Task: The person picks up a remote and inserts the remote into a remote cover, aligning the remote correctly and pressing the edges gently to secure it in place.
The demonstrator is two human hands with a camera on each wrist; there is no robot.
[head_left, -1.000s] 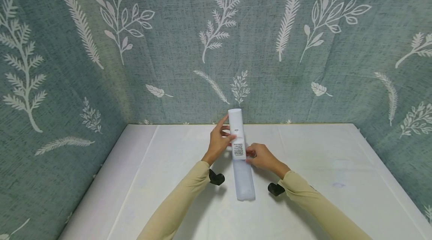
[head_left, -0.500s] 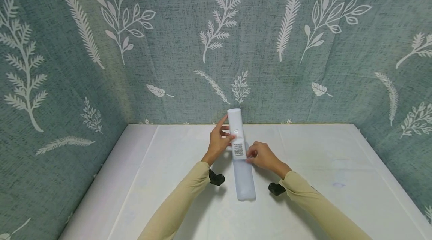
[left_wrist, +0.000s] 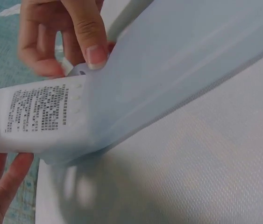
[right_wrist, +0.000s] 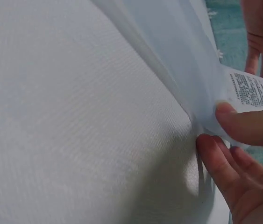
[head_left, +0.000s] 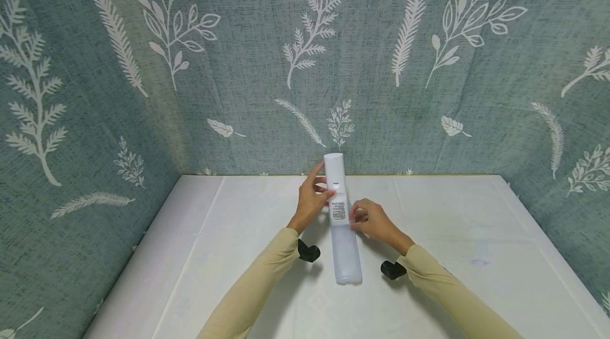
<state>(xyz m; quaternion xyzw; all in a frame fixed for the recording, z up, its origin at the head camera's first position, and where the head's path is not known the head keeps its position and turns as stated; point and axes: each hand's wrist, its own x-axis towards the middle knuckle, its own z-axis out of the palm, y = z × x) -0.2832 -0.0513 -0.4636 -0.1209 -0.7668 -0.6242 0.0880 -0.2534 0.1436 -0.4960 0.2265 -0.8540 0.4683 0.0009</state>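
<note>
A long white remote control [head_left: 335,172] lies with its printed side up, partly inside a translucent, bluish sleeve [head_left: 347,257]. My left hand [head_left: 312,202] grips the remote's far part, with the thumb on top and fingers along the left side. Just below the printed label, my right hand [head_left: 375,220] pinches the right edge of the sleeve's mouth. In the left wrist view, the right thumb [left_wrist: 95,55] presses on the sleeve beside a small holed tab. The right wrist view shows the right fingers [right_wrist: 215,158] beneath that edge. The remote's inserted end is hard to make out.
A white-covered table [head_left: 229,254] lies under both hands. Behind it stands a green leaf-patterned curtain [head_left: 252,63], close to the remote's far end. Black wrist-worn pieces [head_left: 308,251] stick out from both sleeve cuffs.
The remote has turned very slightly in my left hand. My right fingers have shifted a little at the sleeve's edge, still pinching it. Otherwise the hands hold their places.
</note>
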